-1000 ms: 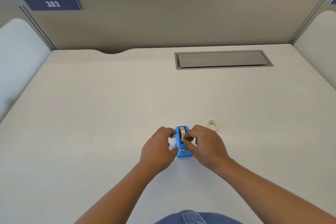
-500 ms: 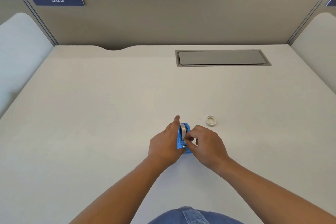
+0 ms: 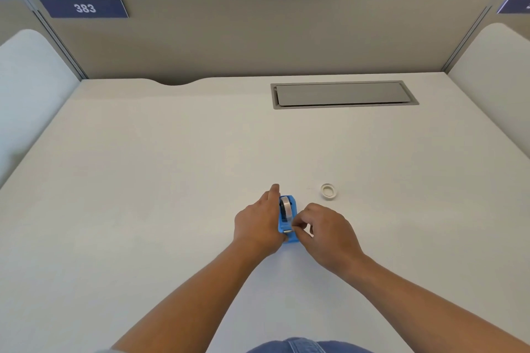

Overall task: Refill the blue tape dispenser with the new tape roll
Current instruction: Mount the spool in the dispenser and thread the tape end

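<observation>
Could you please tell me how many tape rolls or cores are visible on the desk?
2: one roll seated in the blue tape dispenser between the hands, and one white ring lying flat on the desk, apart, to the dispenser's right. None seems hidden.

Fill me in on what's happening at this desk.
A person is refilling a blue tape dispenser on the white desk. The left hand steadies its side, and a tape roll already sits inside. The right hand pinches at the near end by the cutter, apparently handling the tape end. A small white ring, perhaps the old core, lies apart.
</observation>
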`<action>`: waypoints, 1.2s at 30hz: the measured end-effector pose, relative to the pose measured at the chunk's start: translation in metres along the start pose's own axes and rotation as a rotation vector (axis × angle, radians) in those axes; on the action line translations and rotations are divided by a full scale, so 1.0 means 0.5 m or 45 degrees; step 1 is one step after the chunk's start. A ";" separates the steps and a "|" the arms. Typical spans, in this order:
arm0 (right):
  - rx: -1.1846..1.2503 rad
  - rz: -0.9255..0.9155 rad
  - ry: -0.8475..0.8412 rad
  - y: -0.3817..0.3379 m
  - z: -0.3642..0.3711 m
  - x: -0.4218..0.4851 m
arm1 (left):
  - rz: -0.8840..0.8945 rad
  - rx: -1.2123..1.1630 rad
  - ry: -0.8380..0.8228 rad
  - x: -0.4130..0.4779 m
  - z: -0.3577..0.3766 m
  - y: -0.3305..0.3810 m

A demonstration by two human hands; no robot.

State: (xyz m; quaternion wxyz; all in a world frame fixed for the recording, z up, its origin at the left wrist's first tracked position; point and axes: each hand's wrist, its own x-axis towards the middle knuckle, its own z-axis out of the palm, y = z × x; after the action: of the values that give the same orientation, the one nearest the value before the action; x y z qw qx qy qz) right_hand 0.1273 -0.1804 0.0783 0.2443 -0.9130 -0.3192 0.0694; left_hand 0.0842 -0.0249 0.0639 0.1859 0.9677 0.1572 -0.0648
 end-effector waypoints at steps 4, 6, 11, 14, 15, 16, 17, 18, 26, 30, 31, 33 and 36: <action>-0.005 0.014 0.007 0.002 0.000 -0.011 | -0.002 0.007 0.004 0.000 0.000 0.000; -0.001 0.017 0.017 0.003 0.000 -0.016 | -0.004 0.004 0.007 -0.001 0.001 0.001; 0.016 -0.005 0.037 0.002 0.004 -0.032 | 0.001 -0.014 0.016 -0.003 0.001 -0.001; 0.028 -0.013 0.067 0.000 0.008 -0.043 | 0.004 -0.038 0.020 -0.005 0.000 -0.002; 0.031 -0.015 0.079 0.000 0.009 -0.046 | 0.005 -0.048 0.023 -0.005 -0.001 -0.002; 0.032 -0.020 0.089 0.000 0.010 -0.050 | 0.007 -0.059 0.023 -0.006 -0.002 -0.003; 0.031 -0.026 0.101 0.000 0.011 -0.052 | 0.009 -0.071 0.023 -0.006 -0.002 -0.004; 0.027 -0.033 0.113 0.001 0.013 -0.054 | 0.011 -0.079 0.024 -0.007 -0.002 -0.005; -0.039 -0.127 0.148 0.001 0.030 -0.056 | 0.010 -0.095 0.016 -0.010 -0.005 -0.005; -0.074 -0.171 0.141 0.001 0.037 -0.057 | 0.010 -0.093 0.024 -0.010 -0.005 -0.004; -0.085 -0.177 0.138 0.002 0.037 -0.058 | 0.011 -0.101 0.023 -0.011 -0.005 -0.004; -0.115 -0.188 0.129 0.006 0.037 -0.059 | 0.009 -0.116 0.018 -0.011 -0.005 -0.005; -0.162 -0.218 0.119 0.011 0.036 -0.057 | 0.007 -0.123 0.016 -0.011 -0.007 -0.004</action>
State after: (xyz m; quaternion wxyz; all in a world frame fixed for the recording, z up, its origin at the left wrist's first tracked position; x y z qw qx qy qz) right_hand 0.1029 -0.1943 0.0589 0.2057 -0.8983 -0.3879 -0.0148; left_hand 0.0787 -0.0232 0.0671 0.2317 0.9584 0.1588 -0.0506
